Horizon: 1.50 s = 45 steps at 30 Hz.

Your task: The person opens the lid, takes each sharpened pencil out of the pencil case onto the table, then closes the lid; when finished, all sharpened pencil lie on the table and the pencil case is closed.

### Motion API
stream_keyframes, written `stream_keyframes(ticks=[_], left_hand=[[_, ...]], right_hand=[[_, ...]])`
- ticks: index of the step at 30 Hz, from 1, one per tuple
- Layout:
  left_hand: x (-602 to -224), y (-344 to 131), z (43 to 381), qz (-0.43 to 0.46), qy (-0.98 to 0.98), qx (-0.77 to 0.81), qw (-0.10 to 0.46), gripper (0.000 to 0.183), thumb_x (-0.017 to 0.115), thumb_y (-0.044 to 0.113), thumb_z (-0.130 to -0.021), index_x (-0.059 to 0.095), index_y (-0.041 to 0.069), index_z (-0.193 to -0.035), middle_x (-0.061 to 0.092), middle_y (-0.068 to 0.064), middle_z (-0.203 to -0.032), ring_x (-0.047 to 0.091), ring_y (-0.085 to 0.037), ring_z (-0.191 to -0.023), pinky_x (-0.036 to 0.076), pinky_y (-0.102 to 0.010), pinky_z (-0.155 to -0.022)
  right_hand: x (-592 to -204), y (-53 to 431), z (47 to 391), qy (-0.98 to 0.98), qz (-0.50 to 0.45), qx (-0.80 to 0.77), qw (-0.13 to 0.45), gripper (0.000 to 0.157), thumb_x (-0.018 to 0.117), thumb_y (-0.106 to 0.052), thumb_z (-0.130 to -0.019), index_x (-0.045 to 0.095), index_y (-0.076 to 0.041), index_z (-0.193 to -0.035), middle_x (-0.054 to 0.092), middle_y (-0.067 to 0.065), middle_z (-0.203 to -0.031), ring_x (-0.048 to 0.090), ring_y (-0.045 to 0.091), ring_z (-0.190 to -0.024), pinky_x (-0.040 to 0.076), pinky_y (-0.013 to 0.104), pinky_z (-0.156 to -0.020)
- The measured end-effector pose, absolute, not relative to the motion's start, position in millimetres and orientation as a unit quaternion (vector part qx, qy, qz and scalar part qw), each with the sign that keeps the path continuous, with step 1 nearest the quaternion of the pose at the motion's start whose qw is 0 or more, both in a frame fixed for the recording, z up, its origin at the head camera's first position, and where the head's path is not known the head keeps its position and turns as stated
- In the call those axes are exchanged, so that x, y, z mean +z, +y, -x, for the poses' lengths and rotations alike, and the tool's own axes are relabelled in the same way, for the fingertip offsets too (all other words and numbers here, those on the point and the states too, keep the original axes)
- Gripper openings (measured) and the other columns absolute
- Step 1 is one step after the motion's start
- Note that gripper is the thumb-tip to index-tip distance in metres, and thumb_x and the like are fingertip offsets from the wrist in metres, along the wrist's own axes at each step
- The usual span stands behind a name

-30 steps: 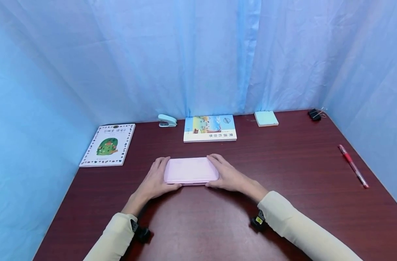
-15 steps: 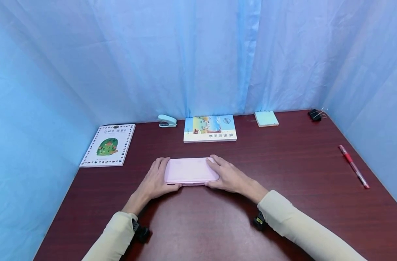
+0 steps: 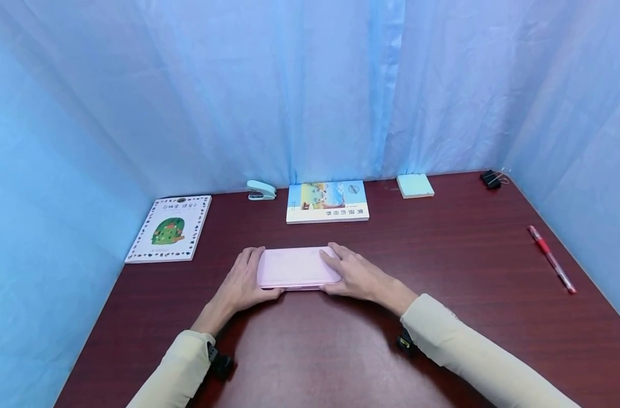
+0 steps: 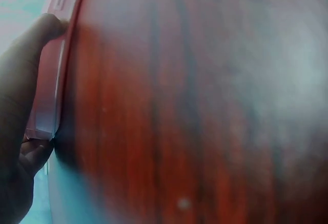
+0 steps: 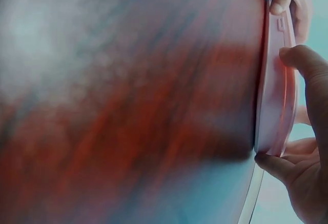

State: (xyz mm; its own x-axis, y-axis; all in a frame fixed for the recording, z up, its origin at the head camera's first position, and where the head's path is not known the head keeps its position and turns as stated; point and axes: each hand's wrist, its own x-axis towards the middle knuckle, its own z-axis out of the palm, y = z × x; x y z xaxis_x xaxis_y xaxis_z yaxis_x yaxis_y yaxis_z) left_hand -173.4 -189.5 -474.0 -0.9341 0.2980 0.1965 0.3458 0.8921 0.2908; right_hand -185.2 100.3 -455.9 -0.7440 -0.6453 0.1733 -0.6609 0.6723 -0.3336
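Head view: L hand, R hand grip pink case btwn my curled fingers; R index now shifted atop, prob. regrip.

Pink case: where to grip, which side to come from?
I'd take the pink case by its two short ends, one hand from each side, thumbs on the near long edge. It lies flat with its length running left to right, so the ends face outward; the left hand and right hand grip there.
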Motion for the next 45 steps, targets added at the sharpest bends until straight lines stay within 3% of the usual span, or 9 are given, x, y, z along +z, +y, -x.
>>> stream_keyframes(ticks=[13,21,24,27,32,35,40,42,45], left_hand=[[-474,-192,173,0.168,-0.966,-0.181,0.078,0.103,0.067,0.069,-0.061,0.037,0.004,-0.136,0.043,-0.013,-0.124,0.042,-0.026,-0.112,0.040,-0.041,-0.093],[-473,-206,174,0.151,-0.932,-0.329,-0.015,0.107,0.077,0.058,-0.061,0.025,0.012,-0.143,0.035,-0.006,-0.138,0.037,-0.020,-0.123,0.031,-0.043,-0.102],[-475,-211,172,0.145,-0.914,-0.378,-0.018,0.112,0.081,0.049,-0.061,0.017,0.013,-0.145,0.035,-0.011,-0.139,0.037,-0.023,-0.127,0.031,-0.043,-0.103],[-475,-211,173,0.151,-0.901,-0.406,-0.019,0.118,0.084,0.042,-0.061,0.009,0.014,-0.148,0.037,-0.013,-0.138,0.038,-0.026,-0.128,0.033,-0.041,-0.102],[-466,-209,175,0.159,-0.919,-0.359,-0.036,0.120,0.083,0.043,-0.062,0.007,0.010,-0.149,0.040,-0.009,-0.133,0.039,-0.022,-0.125,0.031,-0.041,-0.103],[-460,-208,178,0.158,-0.931,-0.327,-0.046,0.120,0.082,0.046,-0.062,0.008,0.010,-0.149,0.039,-0.010,-0.132,0.038,-0.023,-0.120,0.031,-0.043,-0.102],[-456,-207,181,0.154,-0.934,-0.316,-0.062,0.122,0.083,0.046,-0.061,0.007,0.010,-0.149,0.035,-0.013,-0.135,0.038,-0.025,-0.118,0.032,-0.043,-0.101],[-456,-207,181,0.152,-0.935,-0.313,-0.069,0.123,0.083,0.046,-0.060,0.007,0.010,-0.149,0.034,-0.013,-0.135,0.038,-0.024,-0.119,0.031,-0.042,-0.102],[-455,-207,181,0.149,-0.936,-0.311,-0.075,0.122,0.083,0.045,-0.060,0.007,0.008,-0.149,0.034,-0.013,-0.135,0.037,-0.024,-0.119,0.031,-0.042,-0.102]], right_hand=[[-451,100,192,-0.911,-0.350,0.217,0.021,0.071,0.061,-0.054,-0.080,0.049,-0.011,-0.135,0.046,0.019,-0.133,0.056,0.030,-0.106,0.046,0.038,-0.089],[-440,107,210,-0.903,-0.319,0.280,-0.061,0.068,0.056,-0.062,-0.080,0.054,-0.017,-0.131,0.057,0.008,-0.124,0.054,0.018,-0.109,0.043,0.037,-0.091],[-438,105,223,-0.896,-0.265,0.347,-0.082,0.059,0.047,-0.063,-0.085,0.065,-0.017,-0.117,0.065,0.000,-0.101,0.058,0.012,-0.094,0.045,0.034,-0.084],[-439,100,240,-0.876,-0.151,0.440,-0.130,0.068,0.033,-0.066,-0.089,0.062,-0.010,-0.114,0.064,0.008,-0.090,0.062,0.014,-0.075,0.050,0.033,-0.072],[-446,97,258,-0.803,0.006,0.561,-0.204,0.068,0.026,-0.054,-0.096,0.048,0.004,-0.124,0.059,0.024,-0.099,0.066,0.026,-0.075,0.053,0.036,-0.067],[-442,97,254,-0.846,-0.009,0.516,-0.137,0.054,0.032,-0.043,-0.098,0.047,-0.001,-0.129,0.058,0.020,-0.109,0.062,0.026,-0.092,0.050,0.038,-0.078],[-425,93,239,-0.911,-0.099,0.392,0.077,0.033,0.052,-0.021,-0.091,0.055,-0.005,-0.120,0.059,0.011,-0.107,0.055,0.025,-0.098,0.044,0.041,-0.085],[-421,92,231,-0.907,-0.163,0.380,0.078,0.024,0.057,-0.012,-0.088,0.059,-0.003,-0.110,0.059,0.009,-0.098,0.056,0.022,-0.090,0.046,0.038,-0.080],[-424,89,221,-0.892,-0.262,0.368,-0.001,0.020,0.061,-0.005,-0.084,0.062,-0.001,-0.104,0.062,0.006,-0.090,0.058,0.017,-0.082,0.048,0.032,-0.074]])
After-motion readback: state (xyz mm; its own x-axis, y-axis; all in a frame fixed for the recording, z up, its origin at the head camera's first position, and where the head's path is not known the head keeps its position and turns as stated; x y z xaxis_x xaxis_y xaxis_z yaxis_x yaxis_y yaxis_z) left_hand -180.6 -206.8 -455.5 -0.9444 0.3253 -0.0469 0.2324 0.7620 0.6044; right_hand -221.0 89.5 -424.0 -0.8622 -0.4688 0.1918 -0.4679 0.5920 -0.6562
